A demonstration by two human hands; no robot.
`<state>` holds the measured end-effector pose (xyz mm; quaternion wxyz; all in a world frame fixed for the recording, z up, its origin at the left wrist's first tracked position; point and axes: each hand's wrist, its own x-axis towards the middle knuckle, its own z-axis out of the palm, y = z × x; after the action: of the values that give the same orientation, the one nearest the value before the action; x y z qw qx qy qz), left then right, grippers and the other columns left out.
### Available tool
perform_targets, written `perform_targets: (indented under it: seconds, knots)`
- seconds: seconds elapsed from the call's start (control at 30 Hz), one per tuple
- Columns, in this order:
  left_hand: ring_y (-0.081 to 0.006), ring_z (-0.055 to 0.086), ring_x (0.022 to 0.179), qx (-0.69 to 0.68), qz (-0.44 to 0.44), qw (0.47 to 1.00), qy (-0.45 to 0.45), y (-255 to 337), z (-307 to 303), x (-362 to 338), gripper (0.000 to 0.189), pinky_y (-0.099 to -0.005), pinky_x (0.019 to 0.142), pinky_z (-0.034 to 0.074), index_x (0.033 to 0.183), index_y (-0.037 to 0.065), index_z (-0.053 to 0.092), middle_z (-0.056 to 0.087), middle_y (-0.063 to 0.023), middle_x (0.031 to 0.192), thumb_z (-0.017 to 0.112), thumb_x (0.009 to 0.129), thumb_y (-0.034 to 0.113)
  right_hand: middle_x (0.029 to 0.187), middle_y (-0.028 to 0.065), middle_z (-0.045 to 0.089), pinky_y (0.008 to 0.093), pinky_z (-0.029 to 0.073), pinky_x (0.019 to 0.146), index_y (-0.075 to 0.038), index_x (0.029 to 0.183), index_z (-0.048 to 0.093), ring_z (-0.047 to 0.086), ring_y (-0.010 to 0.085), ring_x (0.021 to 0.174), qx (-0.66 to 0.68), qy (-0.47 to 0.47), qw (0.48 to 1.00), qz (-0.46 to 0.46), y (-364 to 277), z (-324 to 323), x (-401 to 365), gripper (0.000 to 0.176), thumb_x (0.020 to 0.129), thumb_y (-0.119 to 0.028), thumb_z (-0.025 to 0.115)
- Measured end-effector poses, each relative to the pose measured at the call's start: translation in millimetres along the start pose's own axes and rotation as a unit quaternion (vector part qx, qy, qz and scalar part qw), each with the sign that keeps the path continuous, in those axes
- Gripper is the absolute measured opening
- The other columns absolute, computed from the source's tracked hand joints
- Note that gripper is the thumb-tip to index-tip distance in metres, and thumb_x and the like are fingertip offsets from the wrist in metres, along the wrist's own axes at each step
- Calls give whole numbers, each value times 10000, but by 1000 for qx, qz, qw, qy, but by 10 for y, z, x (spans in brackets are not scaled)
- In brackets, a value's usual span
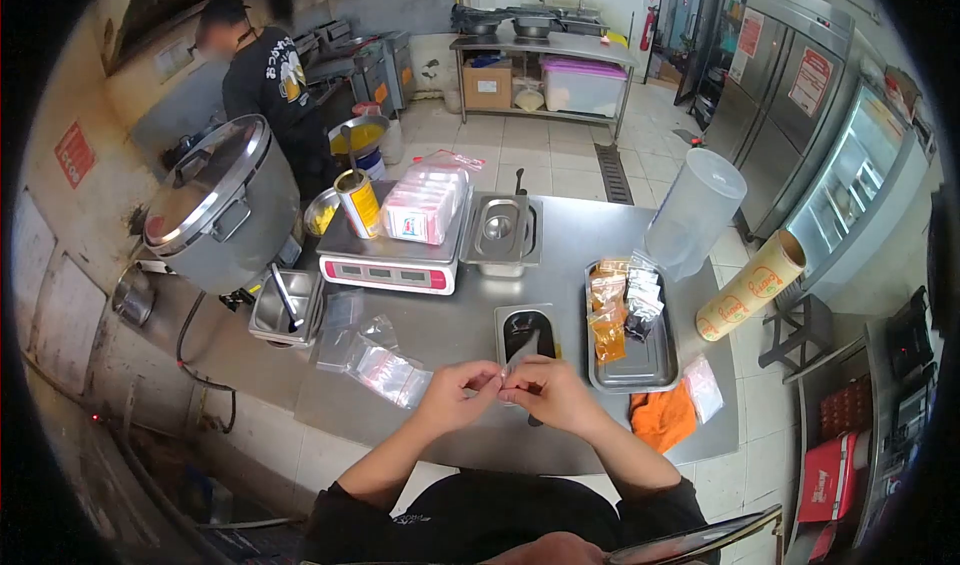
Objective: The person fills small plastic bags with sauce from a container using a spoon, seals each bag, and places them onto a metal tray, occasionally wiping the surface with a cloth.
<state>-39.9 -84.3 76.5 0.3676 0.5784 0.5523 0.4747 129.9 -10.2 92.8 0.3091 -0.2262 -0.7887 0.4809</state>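
My left hand point(459, 397) and my right hand point(551, 391) meet at the near side of the steel table, fingertips pinched together on a small clear plastic bag point(522, 352). Whatever is inside the bag is too small to make out. Just beyond it stands a steel container point(503, 327) with dark contents. Left of my left hand lie empty zip bags point(390, 373) in a loose pile. To the right, a steel tray point(660, 373) bears small bags of orange-brown filling point(607, 330) and others with dark filling point(645, 305).
A scale point(385, 270) carries a yellow can point(358, 205) and packs of bags point(425, 203). A lidded steel container point(500, 227) sits beside it. An orange cloth point(663, 420) lies near the right edge. A large pot point(225, 210) stands left; a co-worker point(275, 90) is behind it.
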Motion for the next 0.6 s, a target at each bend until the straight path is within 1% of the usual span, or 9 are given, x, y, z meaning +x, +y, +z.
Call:
perform_targets:
  seconds: [0.1,0.13,0.23,0.3,0.37,0.43,0.5,0.53,0.6]
  knots:
    - [-170,636,629,27,30,999,28,-11,74,0,92,-274,588,495,884,-10,607,624,-117,714,563,893,70,731,92,555,301,425,504,-6,722,558,550,199,576,-45,-28,998,-17,-84,-1,-17,122,757,-23,674]
    - [-170,636,629,27,30,999,27,-7,92,-6,92,-274,588,495,884,-10,607,624,-117,714,563,893,70,699,103,539,344,440,512,-9,729,550,566,245,585,-110,-24,993,-34,-101,-2,-19,121,769,-58,653]
    - [-229,569,533,137,90,985,53,-2,182,-43,92,-308,510,450,812,0,577,552,-122,649,572,873,68,674,115,530,400,458,508,-18,720,533,584,305,586,-203,11,977,-68,-35,69,-60,139,777,-108,623]
    - [-256,513,497,140,118,975,127,-11,258,-61,100,-333,481,415,764,11,553,525,-120,635,594,842,60,682,116,535,414,462,496,-24,704,526,586,319,578,-231,42,968,-86,37,148,-87,149,774,-122,614]
    - [-217,530,507,158,123,973,118,-61,232,-95,100,-319,481,418,762,22,541,526,-94,618,596,841,48,633,95,517,367,434,449,-29,674,523,556,294,525,-296,176,933,-102,79,209,-96,152,782,-84,615]
    - [-177,548,517,175,127,970,110,-140,245,-78,107,-306,481,422,760,34,529,527,-67,601,599,840,36,643,96,530,359,438,450,-26,692,541,568,280,529,-284,180,936,-99,113,229,-85,135,786,-79,623]
    - [-93,576,594,-46,-42,990,124,-199,247,-26,116,-259,498,433,800,48,511,548,-27,670,620,829,19,653,98,543,350,441,451,-23,710,559,580,266,533,-270,187,939,-98,111,247,-81,119,790,-74,631]
    - [-93,576,594,-44,-43,990,124,-190,250,-11,116,-259,498,433,800,48,511,548,-27,670,620,829,19,677,97,561,343,450,457,-20,733,576,593,250,543,-214,184,955,-96,95,267,-99,94,791,-62,637]
    - [-46,578,729,-291,-21,940,175,-95,267,55,130,-214,510,430,844,56,500,562,-24,791,623,837,14,700,97,579,335,458,463,-18,756,593,606,233,553,-157,179,967,-94,91,271,-109,71,791,-51,644]
